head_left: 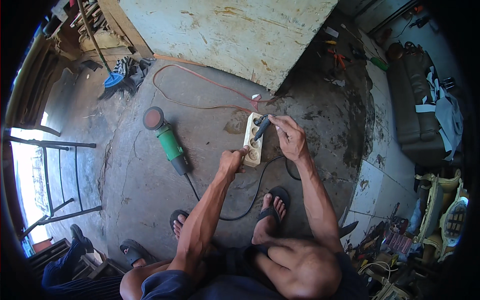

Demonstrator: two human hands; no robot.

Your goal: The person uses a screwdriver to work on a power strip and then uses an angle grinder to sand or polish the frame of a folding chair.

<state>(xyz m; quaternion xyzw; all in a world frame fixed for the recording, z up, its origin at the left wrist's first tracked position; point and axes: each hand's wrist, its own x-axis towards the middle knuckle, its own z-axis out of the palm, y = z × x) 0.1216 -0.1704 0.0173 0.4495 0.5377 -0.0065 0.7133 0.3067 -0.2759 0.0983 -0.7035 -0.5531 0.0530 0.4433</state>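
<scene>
My left hand (233, 162) is closed round the near left edge of a cream power strip (253, 156), a long block with several round sockets. In my right hand (290, 136) is a black plug (262, 128), pinched by the fingers over the strip's sockets. Whether its pins sit in a socket is hidden. A black cord (235, 218) loops over the floor near my feet to a green angle grinder (170, 145) with a reddish-brown disc, lying to the left. From the strip's far end runs a reddish cord (200, 106).
A worn pale panel (225, 35) stands ahead. A blue broom (114, 80) leans at far left, above a black metal frame (60, 145). Orange-handled pliers (339, 59) lie far right, near a dark sofa (407, 95). Piled tools (395, 240) sit at lower right. Another person's foot (135, 252) shows lower left.
</scene>
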